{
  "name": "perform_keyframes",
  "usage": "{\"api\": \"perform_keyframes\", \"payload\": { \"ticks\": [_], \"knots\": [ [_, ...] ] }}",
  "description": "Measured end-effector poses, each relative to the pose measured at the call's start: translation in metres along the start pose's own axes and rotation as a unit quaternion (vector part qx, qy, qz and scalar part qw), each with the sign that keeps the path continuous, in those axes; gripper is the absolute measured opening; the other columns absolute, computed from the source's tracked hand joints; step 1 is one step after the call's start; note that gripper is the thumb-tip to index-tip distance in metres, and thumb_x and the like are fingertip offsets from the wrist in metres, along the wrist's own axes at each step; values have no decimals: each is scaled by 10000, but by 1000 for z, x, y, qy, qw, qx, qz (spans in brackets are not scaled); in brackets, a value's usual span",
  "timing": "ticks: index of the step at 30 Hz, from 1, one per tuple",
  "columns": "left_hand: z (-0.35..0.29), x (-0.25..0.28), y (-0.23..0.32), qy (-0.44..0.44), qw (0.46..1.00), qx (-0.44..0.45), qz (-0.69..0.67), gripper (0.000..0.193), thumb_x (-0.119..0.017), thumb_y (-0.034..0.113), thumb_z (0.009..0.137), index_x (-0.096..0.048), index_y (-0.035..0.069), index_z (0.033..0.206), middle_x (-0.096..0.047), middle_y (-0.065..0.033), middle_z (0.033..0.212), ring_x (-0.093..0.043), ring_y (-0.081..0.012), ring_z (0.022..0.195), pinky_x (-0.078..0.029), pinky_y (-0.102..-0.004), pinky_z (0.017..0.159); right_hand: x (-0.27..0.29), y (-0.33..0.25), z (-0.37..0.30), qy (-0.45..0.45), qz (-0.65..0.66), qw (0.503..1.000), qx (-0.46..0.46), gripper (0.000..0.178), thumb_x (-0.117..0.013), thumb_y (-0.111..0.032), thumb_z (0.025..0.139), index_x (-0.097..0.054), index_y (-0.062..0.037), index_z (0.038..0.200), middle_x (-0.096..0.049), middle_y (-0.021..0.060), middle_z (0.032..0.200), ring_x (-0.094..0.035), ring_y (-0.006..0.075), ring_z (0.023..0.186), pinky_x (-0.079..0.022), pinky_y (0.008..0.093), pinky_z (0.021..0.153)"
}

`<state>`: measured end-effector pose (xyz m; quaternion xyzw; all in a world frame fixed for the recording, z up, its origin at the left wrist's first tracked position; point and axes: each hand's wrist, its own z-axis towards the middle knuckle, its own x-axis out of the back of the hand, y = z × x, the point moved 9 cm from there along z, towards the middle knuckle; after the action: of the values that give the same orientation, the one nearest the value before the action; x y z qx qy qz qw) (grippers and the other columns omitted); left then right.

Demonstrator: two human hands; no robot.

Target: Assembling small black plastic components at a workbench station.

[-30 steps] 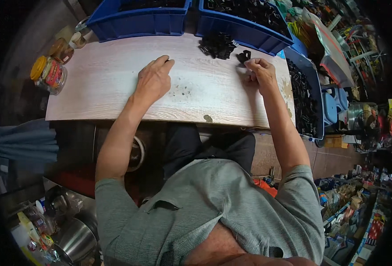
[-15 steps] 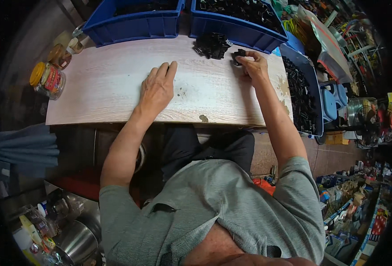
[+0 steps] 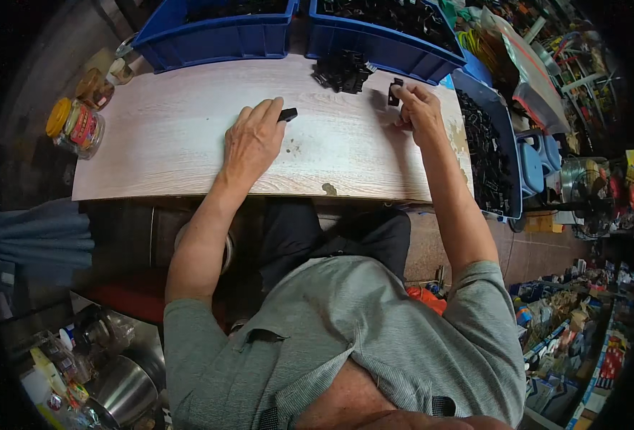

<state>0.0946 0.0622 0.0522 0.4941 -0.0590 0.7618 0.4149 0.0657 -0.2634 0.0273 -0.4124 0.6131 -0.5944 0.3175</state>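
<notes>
Over the middle of the pale wood-grain table, my left hand is closed on a small black part, whose end sticks out past the fingertips on the right. My right hand, at the table's right side, pinches another small black part between thumb and fingers. That one is upright and looks like a plastic clip with an opening in it. Just left of the right hand lies a heap of black parts, against the foot of a blue bin. The hidden ends of both held parts cannot be made out.
Two blue bins with black parts line the table's far edge. Beside the right edge stands a tub full of black parts. A yellow-lidded jar and smaller containers are at the left. The table top has worn patches.
My right hand has drawn slightly back and right, turning its black part upright. A black part now shows at my left fingertips, where none was visible before.
</notes>
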Motion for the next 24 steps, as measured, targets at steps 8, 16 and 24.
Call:
{"api": "perform_keyframes", "payload": {
  "ticks": [8, 16, 24],
  "knots": [
    [-5, -31, 41, 5, 989, -7, -149, 475, -719, 283, 894, -646, 41, 1296, -700, -155, 1212, -664, -296, 1088, -542, -405, 932, -26, 4, -34, -11, 23, 998, -58, 203, -775, -245, 875, -649, -86, 857, -457, -29, 546, -443, 102, 422, -415, 287, 414],
    [54, -78, 93, -36, 988, 44, -146, 317, -687, 290, 841, -706, 64, 1063, -718, -166, 1046, -661, -364, 967, -533, -463, 863, -48, 17, -40, -94, 50, 994, -34, 175, -772, -197, 886, -682, -48, 865, -575, -8, 636, -494, 82, 481, -416, 247, 433],
    [51, -80, 98, 30, 993, 26, -110, 281, -674, 222, 809, -710, 65, 1040, -718, -154, 991, -656, -368, 890, -533, -460, 827, -36, 23, -35, -17, 31, 999, 17, 154, -775, -163, 866, -687, -39, 842, -614, 1, 677, -518, 74, 524, -394, 229, 469]
  ]
}}
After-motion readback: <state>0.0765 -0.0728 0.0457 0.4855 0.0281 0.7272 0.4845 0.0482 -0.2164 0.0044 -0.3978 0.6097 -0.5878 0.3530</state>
